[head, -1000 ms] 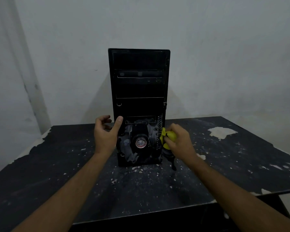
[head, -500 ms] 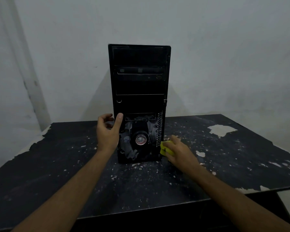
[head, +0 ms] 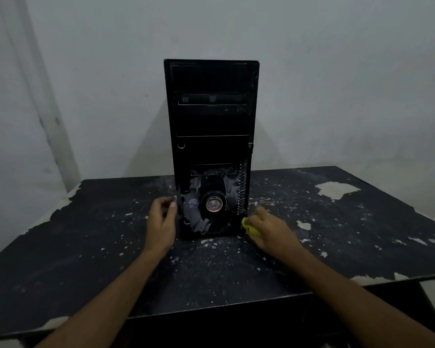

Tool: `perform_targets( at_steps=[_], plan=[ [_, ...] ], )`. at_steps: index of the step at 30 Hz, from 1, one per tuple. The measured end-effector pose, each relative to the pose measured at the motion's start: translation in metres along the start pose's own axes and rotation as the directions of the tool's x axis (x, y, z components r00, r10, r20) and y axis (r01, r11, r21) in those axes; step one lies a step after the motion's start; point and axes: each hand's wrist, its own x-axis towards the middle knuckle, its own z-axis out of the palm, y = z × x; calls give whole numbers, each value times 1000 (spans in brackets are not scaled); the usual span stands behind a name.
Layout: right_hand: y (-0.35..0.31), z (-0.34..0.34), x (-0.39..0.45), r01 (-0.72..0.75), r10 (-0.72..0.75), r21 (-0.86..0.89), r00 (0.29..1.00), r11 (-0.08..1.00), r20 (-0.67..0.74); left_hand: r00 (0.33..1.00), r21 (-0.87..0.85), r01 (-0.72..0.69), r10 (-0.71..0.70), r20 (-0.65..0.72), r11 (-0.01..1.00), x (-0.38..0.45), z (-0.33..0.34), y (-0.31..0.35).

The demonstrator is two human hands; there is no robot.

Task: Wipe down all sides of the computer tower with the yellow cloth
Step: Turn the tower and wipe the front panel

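Yellow cloth (head: 251,227), bunched in the right hand (head: 271,229), presses the computer tower (head: 211,121) low on its right side. Left hand (head: 162,222) steadies the opposite edge, fingers loosely curled; upper panels probably remain unwiped.

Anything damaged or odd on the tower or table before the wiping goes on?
Yes. The computer tower stands upright, but its lower front is open, exposing a fan hub and pale dusty smears. The table has its dark surface peeling, with pale chips and a bare patch at the far right.
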Motion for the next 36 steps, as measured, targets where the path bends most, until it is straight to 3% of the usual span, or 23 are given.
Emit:
perform_targets(
  at_steps=[2, 5, 9, 13, 19, 24, 27, 31, 36],
  plan=[
    [0, 1, -2, 3, -2, -17, 998, 1000, 59, 1000, -12, 24, -24, 18, 1000, -4, 1, -5],
    [-2, -7, 7, -104, 106, 38, 993, 994, -46, 1000, -8, 31, -31, 5, 999, -6, 2, -8],
    [-11, 4, -2, -117, 117, 17, 993, 993, 4, 998, -2, 55, -55, 4, 998, -6, 1, -10],
    [-6, 0, -2, -312, 334, 162, 934, 936, -127, 993, -22, 118, -118, 4, 993, -5, -2, -11],
    [-12, 8, -2, -251, 255, 105, 967, 962, -19, 988, -19, 155, -155, 12, 988, -4, -2, -11],
    [-14, 0, 6, -293, 331, 248, 935, 923, -127, 986, -18, 169, -169, 14, 985, -3, -2, -12],
    [-17, 2, 1, -291, 333, 278, 936, 915, -114, 981, -55, 193, -194, -16, 980, -3, -1, -13],
    [-17, -18, 25, -373, 476, 392, 854, 841, -207, 975, -71, 217, -219, -36, 974, -1, -4, -13],
    [-12, -31, 43, -572, 625, 487, 778, 660, 66, 973, -81, 227, -231, -32, 970, -1, -3, -14]
  ],
)
